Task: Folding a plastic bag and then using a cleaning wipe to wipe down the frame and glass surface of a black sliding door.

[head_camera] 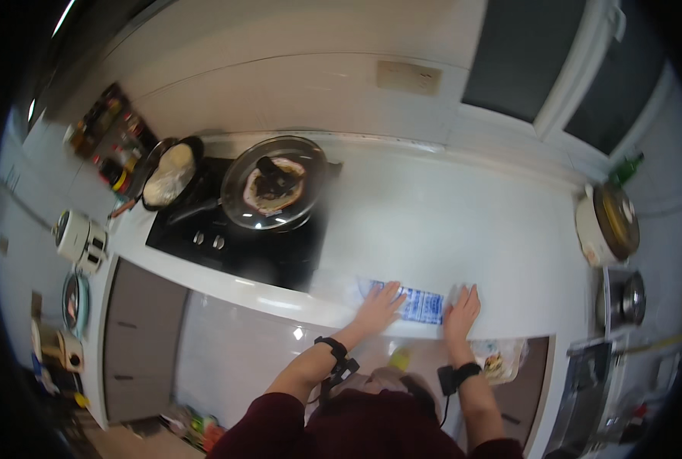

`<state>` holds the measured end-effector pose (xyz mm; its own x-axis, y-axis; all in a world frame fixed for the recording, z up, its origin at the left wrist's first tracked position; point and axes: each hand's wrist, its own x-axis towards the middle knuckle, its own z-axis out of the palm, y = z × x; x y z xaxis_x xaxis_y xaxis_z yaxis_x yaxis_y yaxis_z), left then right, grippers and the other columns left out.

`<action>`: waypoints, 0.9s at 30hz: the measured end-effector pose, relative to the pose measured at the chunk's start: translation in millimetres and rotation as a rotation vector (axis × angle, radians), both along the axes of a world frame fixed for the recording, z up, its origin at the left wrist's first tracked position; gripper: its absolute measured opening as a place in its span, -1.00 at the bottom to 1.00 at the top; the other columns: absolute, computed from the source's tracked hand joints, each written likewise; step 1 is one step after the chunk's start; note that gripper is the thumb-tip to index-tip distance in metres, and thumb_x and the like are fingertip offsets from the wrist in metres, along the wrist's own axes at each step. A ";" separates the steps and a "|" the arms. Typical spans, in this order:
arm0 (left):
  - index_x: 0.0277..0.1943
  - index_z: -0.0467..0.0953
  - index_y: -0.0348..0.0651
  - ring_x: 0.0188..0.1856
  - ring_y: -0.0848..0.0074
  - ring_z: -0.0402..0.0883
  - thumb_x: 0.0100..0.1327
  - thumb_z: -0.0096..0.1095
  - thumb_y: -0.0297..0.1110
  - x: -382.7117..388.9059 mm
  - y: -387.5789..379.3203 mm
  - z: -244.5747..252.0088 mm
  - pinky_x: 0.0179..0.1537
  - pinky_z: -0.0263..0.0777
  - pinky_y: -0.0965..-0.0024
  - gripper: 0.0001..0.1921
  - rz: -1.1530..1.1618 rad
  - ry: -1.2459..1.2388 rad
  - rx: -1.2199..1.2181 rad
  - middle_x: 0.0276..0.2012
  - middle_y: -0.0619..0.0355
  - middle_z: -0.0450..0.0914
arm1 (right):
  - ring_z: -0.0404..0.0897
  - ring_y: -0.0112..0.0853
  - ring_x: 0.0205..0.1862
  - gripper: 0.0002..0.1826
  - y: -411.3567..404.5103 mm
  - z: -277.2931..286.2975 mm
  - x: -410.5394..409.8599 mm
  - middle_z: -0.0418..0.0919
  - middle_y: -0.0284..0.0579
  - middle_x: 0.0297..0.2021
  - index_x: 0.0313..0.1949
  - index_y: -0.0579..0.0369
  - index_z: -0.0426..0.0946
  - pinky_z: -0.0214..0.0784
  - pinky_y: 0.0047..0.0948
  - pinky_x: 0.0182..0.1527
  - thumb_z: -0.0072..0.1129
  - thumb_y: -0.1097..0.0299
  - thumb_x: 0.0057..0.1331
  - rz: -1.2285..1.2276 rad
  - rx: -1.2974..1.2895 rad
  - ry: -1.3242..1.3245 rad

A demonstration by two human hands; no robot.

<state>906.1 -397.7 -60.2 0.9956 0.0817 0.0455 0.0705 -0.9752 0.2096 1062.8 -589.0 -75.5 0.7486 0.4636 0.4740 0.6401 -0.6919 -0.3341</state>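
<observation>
A flat blue-and-white printed plastic packet lies near the front edge of the white countertop. My left hand rests palm down across its left part, fingers spread and covering some of the print. Clear film seems to extend from the packet's left end. At the packet's right end is my right hand, held on edge with the fingers extended; whether it touches the packet is hard to make out. Neither hand is visibly closed around anything.
To the left, a black gas hob carries a glass-lidded frying pan. Beside it, a dark pan holds bagged pale food. A lidded pot stands far right. A plastic container sits below the counter edge.
</observation>
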 end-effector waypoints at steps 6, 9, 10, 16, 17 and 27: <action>0.27 0.29 -0.14 0.39 0.17 0.08 0.20 0.14 -0.09 -1.7 -0.7 -4.4 0.33 -0.04 0.04 -0.40 -0.019 -0.207 -0.071 0.34 -0.09 0.15 | -0.02 0.01 0.40 -0.37 37.4 2.9 -38.3 0.04 0.19 0.35 0.25 0.03 0.29 -0.28 0.14 0.36 0.13 0.21 0.17 0.417 -0.337 0.047; 0.26 0.29 -0.15 0.38 0.14 0.10 0.20 0.14 -0.11 -8.1 10.1 5.2 0.34 -0.04 0.07 -0.41 -0.026 -0.199 -0.132 0.33 -0.11 0.16 | -0.03 0.02 0.40 -0.37 37.9 -3.3 -41.6 0.02 0.19 0.36 0.25 0.03 0.29 -0.34 0.13 0.37 0.09 0.09 0.20 0.430 -0.315 0.146; 0.26 0.29 -0.15 0.38 0.14 0.10 0.20 0.14 -0.11 -14.1 18.0 8.7 0.34 -0.04 0.07 -0.41 -0.005 -0.197 -0.134 0.33 -0.11 0.16 | -0.05 0.01 0.41 -0.35 31.5 2.0 -38.1 0.01 0.19 0.36 0.26 0.02 0.28 -0.37 0.14 0.37 0.08 0.05 0.21 0.388 -0.347 0.161; 0.36 0.16 -0.09 0.44 0.13 -0.04 0.29 -0.02 -0.01 -55.4 72.1 2.7 0.40 -0.20 0.13 -0.37 0.318 -0.088 -0.149 0.40 -0.13 0.02 | -0.14 0.02 0.44 -0.27 -8.0 6.8 -8.0 -0.11 0.19 0.41 0.33 0.04 0.18 -0.47 0.19 0.37 0.03 -0.03 0.24 0.264 -0.431 0.189; 0.36 0.16 -0.10 0.43 0.12 -0.03 0.29 -0.01 -0.02 -57.4 73.1 -0.6 0.40 -0.18 0.13 -0.37 0.345 -0.119 -0.107 0.39 -0.15 0.02 | -0.14 0.02 0.44 -0.27 -8.5 4.2 -6.6 -0.11 0.19 0.41 0.33 0.04 0.18 -0.47 0.19 0.37 0.03 -0.03 0.24 0.267 -0.434 0.187; 0.35 0.17 -0.14 0.42 0.08 -0.01 0.26 0.01 0.09 -46.2 88.8 -8.9 0.39 -0.14 0.13 -0.31 0.296 -0.131 -0.026 0.38 -0.19 0.04 | -0.08 0.07 0.41 -0.23 -20.2 0.3 -2.8 -0.04 0.24 0.37 0.31 0.13 0.18 -0.38 0.14 0.37 0.08 -0.03 0.20 0.386 -0.349 0.168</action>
